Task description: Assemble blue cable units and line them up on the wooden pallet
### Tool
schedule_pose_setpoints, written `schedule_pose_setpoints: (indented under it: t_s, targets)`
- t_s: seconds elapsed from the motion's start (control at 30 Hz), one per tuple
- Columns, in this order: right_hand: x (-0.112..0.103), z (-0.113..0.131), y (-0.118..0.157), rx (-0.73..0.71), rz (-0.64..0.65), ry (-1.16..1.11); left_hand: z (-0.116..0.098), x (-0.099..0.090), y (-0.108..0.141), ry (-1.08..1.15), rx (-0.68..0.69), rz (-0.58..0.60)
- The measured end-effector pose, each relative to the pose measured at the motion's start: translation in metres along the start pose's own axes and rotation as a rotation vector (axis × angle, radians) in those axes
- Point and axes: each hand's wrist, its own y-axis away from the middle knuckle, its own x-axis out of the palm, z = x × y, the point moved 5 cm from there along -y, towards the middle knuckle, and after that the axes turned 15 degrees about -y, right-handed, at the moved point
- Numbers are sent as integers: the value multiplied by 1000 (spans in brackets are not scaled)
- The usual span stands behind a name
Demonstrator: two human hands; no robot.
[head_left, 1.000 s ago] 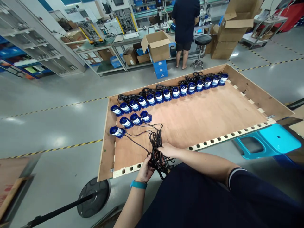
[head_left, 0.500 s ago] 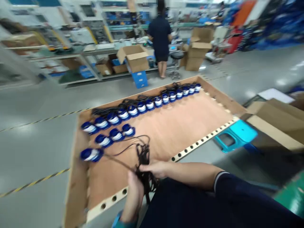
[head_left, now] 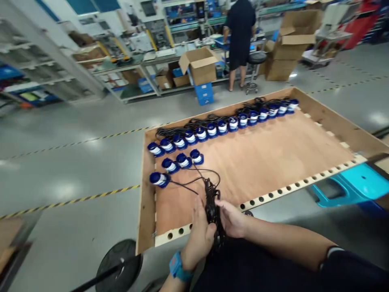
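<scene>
A bundle of black cables [head_left: 212, 202] is held between both hands at the near side of a shallow wooden tray. My left hand [head_left: 199, 231], with a blue watch on its wrist, grips the bundle from the left, thumb across it. My right hand [head_left: 232, 219] has its fingers curled against the bundle's right side. Thin leads run from the bundle toward blue round units with white labels; one unit [head_left: 159, 179] lies nearest, at the tray's left end. Behind it sits a short row of three such units [head_left: 184, 161].
The wooden tray's [head_left: 334, 163] near rail has a line of round holes. Several more blue units [head_left: 223, 127] line its far side, with black cables behind. A turquoise stool [head_left: 358, 182] stands at right, a black round base [head_left: 120, 263] at lower left. A person [head_left: 241, 36] stands at the far bench.
The view has swung left, so the tray appears farther right. My left hand has come up alongside the cable bundle, which both hands now press between them.
</scene>
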Motion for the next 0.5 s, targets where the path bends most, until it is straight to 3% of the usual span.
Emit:
schedule_pose_setpoints:
  t_s: [0.1, 0.2, 0.3, 0.37, 0.43, 0.5]
  targets:
    - [0, 13, -5, 21, -145, 139, -3, -12, 0, 70, 115, 82]
    - [7, 31, -8, 131, -202, 358, 22, -49, -13, -116, 98, -20]
    - [29, 64, 2, 218, -100, 572, 67, -104, -49, -628, -75, -238]
    - [49, 86, 11, 285, -10, 742, 96, -135, -81, -946, -189, -290]
    - [70, 107, 19, 353, 44, 930, 119, -154, -111, -1144, -229, -245]
    - [93, 125, 22, 362, 116, 1105, 137, -161, -134, -1209, -220, -126]
